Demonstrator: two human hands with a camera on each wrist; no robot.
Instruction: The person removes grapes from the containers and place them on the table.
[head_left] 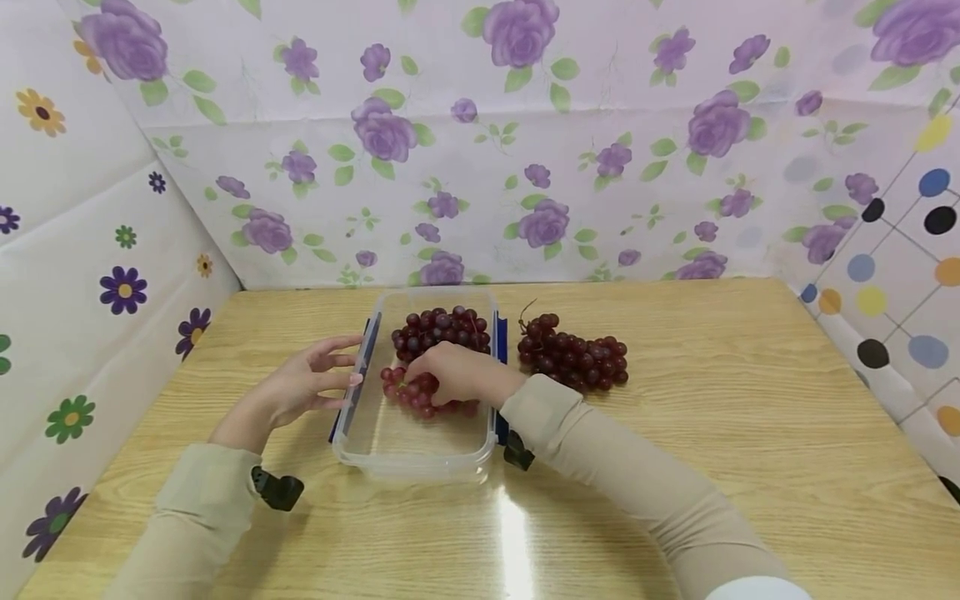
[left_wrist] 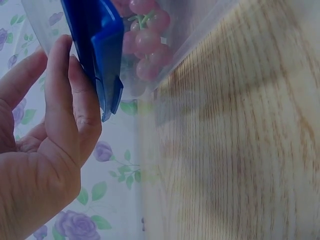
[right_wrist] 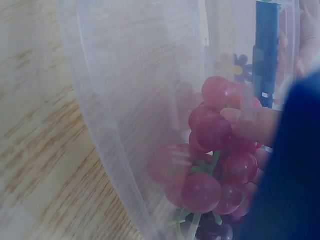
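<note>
A clear plastic food container with blue side clips stands on the table. Reaching over its right side, my right hand grips a bunch of light red grapes inside the box, low near the floor. Thumb and fingers press into the berries in the right wrist view, where the bunch shows green stems. Behind it in the box lies a bunch of dark red grapes. My left hand has its fingers spread, with fingertips right at the container's left wall, beside a blue clip.
Right of the container, another bunch of dark red grapes lies on the wooden table, its thin stem pointing up. Flowered cloth hangs behind the table, with patterned sheets at both sides. Each wrist carries a small black camera.
</note>
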